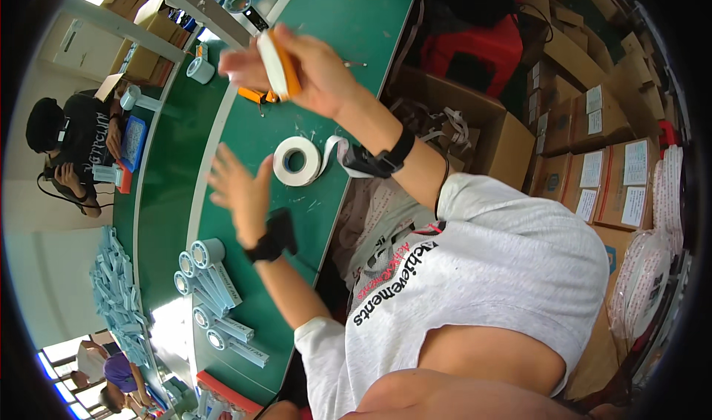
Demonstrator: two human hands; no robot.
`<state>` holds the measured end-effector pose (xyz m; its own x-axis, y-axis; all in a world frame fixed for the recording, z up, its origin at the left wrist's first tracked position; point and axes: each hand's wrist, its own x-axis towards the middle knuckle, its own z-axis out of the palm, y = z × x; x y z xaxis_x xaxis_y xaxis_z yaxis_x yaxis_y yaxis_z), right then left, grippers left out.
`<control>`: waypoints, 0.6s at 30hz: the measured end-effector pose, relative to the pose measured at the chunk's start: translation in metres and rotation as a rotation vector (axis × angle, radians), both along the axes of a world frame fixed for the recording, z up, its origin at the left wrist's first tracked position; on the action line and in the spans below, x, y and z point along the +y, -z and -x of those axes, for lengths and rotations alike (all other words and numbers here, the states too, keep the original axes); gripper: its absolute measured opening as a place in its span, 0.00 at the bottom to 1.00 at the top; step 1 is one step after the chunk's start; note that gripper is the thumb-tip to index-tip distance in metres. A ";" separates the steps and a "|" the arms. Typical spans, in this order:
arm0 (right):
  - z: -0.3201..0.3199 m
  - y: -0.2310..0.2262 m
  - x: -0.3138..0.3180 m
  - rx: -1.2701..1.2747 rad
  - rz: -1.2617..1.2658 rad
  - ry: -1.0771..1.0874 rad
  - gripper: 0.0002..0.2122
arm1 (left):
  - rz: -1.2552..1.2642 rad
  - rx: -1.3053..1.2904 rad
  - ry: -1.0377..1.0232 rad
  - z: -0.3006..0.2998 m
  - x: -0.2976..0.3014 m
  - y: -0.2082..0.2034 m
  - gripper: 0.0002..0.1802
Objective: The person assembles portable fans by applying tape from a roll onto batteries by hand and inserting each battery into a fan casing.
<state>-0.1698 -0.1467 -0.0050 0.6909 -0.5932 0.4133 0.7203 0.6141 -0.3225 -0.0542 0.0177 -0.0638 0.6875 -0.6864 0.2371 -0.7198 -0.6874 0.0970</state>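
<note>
My right hand [315, 68] is raised over the green table, closed around a flat orange-and-white object [279, 64]. Its white edge faces left; motion blur hides its exact kind. Lower and to the left, my left hand [241, 190] hovers over the table with fingers spread and nothing in it. Between the hands lies a white roll of label tape [284, 147] with a blue core, and its loose strip [332, 153] curls towards my right forearm. An orange-handled tool [256, 94] rests just beneath my right hand, partly covered by it.
Several light-blue handheld devices with round heads [208, 252] lie near my left forearm. Farther left is a heap of light-blue parts [117, 294]. A co-worker [81, 146] sits across the table by a blue tray [133, 144]. An open carton [498, 134] stands at right.
</note>
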 end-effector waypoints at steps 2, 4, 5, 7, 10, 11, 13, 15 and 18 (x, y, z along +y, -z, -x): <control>0.005 0.016 -0.005 -0.045 0.013 -0.241 0.12 | -0.152 0.010 -0.018 -0.023 0.036 -0.029 0.48; 0.010 0.031 -0.005 0.239 0.406 -0.009 0.09 | -0.293 -0.018 -0.070 -0.049 0.085 -0.034 0.47; 0.015 0.036 -0.005 0.375 0.599 0.115 0.08 | -0.496 0.010 -0.064 -0.060 0.105 -0.031 0.42; 0.027 0.040 -0.004 0.512 0.851 0.276 0.08 | -0.722 0.045 -0.091 -0.073 0.133 -0.029 0.38; 0.033 0.038 0.007 0.648 1.069 0.420 0.09 | -0.323 0.090 0.266 -0.086 0.151 -0.036 0.32; 0.033 0.038 0.013 0.664 1.045 0.395 0.09 | -0.335 0.093 0.256 -0.084 0.146 -0.037 0.32; 0.029 0.041 0.027 0.690 1.016 0.363 0.09 | -0.391 0.395 0.019 -0.059 0.117 -0.039 0.32; 0.028 0.039 0.046 0.671 0.969 0.199 0.08 | -0.408 0.558 -0.103 -0.029 0.106 -0.033 0.33; 0.027 0.041 0.063 0.646 0.978 0.099 0.07 | -0.092 0.368 -0.211 -0.006 0.110 -0.020 0.29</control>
<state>-0.1968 -0.0840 -0.0460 0.9077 -0.2804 0.3122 0.2809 -0.1469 -0.9484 -0.0485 0.1274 -0.0442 0.8425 -0.5282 -0.1059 -0.4910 -0.8338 0.2524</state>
